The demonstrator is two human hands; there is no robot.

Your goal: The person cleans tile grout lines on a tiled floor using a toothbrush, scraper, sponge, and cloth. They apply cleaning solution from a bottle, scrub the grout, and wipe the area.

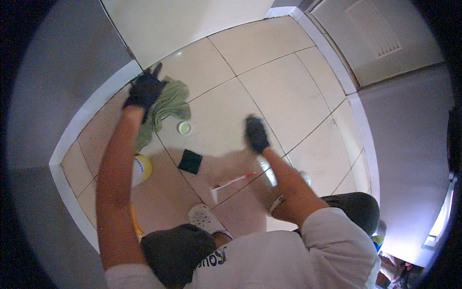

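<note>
My left hand (144, 90), in a black glove, is over a crumpled green cloth (171, 102) by the left wall corner. Its visible fingers are stretched out and apart. My right hand (256, 134), also black-gloved, hangs over the tiles at the middle, its fingers smeared by motion. Between the hands lie a small round white cap (185, 127) with pale green inside and a dark green scouring pad (190, 161). A red-and-white toothbrush (236, 179) lies nearer to me. A rounded white-and-yellow container (141, 169) is partly hidden by my left forearm.
Beige tiles (279, 79) run between grey walls with white skirting (77, 125). A pale door or panel (187, 19) closes the far side, and a vented door (375, 33) is at far right. My white perforated clog (204, 219) rests on the floor near the toothbrush.
</note>
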